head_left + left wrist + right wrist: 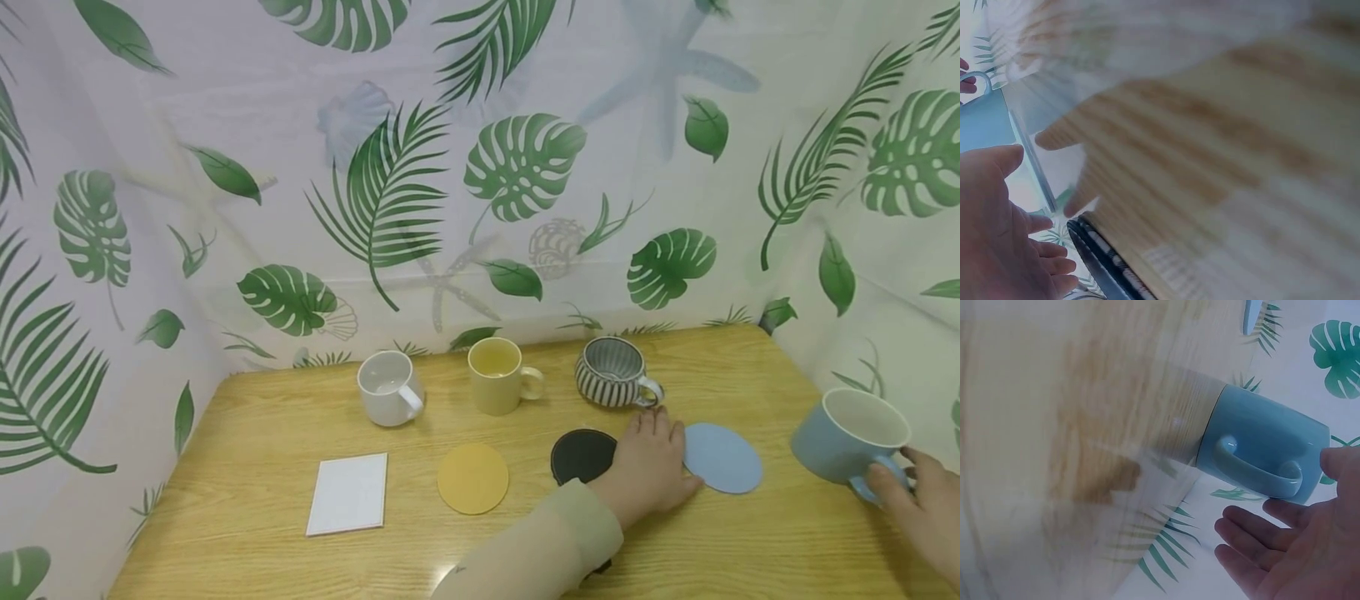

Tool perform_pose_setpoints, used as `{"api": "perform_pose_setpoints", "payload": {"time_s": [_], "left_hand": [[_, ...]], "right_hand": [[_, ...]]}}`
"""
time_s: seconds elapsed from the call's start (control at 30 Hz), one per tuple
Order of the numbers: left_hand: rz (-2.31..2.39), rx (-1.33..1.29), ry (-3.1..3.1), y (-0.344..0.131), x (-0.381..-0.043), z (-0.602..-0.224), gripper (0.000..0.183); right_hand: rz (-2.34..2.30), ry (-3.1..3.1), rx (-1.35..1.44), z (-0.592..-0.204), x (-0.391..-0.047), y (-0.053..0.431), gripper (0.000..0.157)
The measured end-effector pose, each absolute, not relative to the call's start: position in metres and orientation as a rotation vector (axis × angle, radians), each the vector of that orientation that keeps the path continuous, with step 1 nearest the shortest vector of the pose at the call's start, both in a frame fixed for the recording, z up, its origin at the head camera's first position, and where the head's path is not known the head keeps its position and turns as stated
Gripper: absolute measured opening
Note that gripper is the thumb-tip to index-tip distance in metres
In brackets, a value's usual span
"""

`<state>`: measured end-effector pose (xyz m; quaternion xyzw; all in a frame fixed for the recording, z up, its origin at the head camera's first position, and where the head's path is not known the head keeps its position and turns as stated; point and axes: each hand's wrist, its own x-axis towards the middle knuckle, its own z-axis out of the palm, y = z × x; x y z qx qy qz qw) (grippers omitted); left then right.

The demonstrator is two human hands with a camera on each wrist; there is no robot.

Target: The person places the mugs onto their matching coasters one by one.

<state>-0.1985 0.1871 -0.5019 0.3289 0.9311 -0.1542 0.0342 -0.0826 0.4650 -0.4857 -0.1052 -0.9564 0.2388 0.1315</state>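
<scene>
My left hand reaches over the table with its fingers extended, between a round black coaster and a round light-blue coaster. Its thumb side overlaps the blue coaster's left edge, while its wrist covers part of the black one. In the left wrist view the left hand has nothing between its fingers. At the far right, my right hand holds a light-blue mug by its handle side. The right wrist view shows the mug with the thumb and index finger of the right hand against it.
Along the back stand a white mug, a yellow mug and a striped mug. In front lie a square white coaster and a round yellow coaster. Leaf-patterned cloth borders the wooden table.
</scene>
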Motion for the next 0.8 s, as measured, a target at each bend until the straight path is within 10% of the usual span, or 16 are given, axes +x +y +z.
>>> {"api": "perform_pose_setpoints", "payload": {"time_s": [0.8], "left_hand": [[-0.517, 1.010, 2.821, 0.192, -0.197, -0.501, 0.081]], "right_hand": [[0.779, -2.615, -0.365, -0.494, -0.084, 0.461, 0.040]]}}
